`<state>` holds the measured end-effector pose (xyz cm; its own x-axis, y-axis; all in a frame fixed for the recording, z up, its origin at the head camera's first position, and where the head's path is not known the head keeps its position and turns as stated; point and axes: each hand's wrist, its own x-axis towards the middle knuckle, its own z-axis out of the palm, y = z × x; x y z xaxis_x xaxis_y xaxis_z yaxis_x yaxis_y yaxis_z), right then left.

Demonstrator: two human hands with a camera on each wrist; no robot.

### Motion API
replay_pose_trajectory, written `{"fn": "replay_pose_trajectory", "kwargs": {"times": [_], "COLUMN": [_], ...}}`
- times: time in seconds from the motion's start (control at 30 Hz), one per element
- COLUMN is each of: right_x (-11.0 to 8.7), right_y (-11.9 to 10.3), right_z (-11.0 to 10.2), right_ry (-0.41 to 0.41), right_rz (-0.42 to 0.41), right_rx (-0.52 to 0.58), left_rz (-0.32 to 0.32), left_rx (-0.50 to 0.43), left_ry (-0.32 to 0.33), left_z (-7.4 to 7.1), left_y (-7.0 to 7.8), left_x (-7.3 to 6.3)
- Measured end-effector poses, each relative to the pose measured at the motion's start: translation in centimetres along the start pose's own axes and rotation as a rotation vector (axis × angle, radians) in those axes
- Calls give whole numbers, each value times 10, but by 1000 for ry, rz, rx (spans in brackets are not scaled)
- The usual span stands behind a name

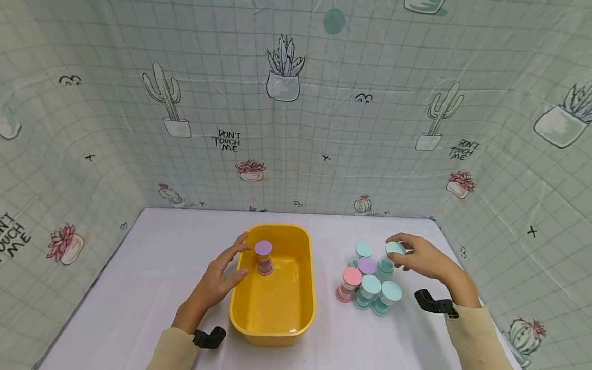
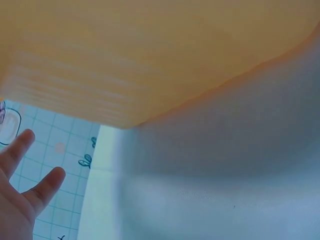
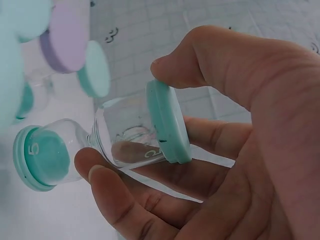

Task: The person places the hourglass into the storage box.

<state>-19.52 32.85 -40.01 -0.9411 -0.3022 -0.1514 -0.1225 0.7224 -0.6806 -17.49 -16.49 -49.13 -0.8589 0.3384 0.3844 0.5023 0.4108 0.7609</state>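
My right hand [image 1: 424, 257] grips a mint-capped sand timer [image 3: 131, 131] at its upper end, thumb on the cap edge and fingers along the clear glass. The figure 5 shows on its far end. In the head view this timer stands nearly upright at the back right of a cluster. My left hand [image 1: 216, 281] is at the left rim of a yellow bin [image 1: 273, 334], fingers spread and thumb reaching over the edge. Inside that bin, near its left wall, a purple-capped sand timer [image 1: 264, 252] stands upright.
Several sand timers stand close together right of the bin: a pink one [image 1: 352, 277], a purple one [image 1: 367, 265] and mint ones, including one nearest the front [image 1: 391, 293]. A white cloth [image 1: 185, 246] covers the table. Cactus-printed fabric [image 1: 296, 133] encloses the back and sides.
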Motion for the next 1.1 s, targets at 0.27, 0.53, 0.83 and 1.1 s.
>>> {"fn": "replay_pose_trajectory", "kwargs": {"times": [0.27,0.53,0.83,1.1], "right_x": [4,13,32,51], "right_y": [-29,-62,-110,-147], "right_z": [-20,-29,-26,-9], "right_ry": [46,56,47,4], "right_rz": [-39,-99,-145,-214], "right_rx": [-59,-72,-87,-74], "left_rz": [-2,25,6,-17], "left_rx": [20,24,10,50], "left_ry": [16,36,64,95], "left_z": [2,4,4,-1], "left_y": [0,-4,1,4], "left_x": [0,-1,0,1]}}
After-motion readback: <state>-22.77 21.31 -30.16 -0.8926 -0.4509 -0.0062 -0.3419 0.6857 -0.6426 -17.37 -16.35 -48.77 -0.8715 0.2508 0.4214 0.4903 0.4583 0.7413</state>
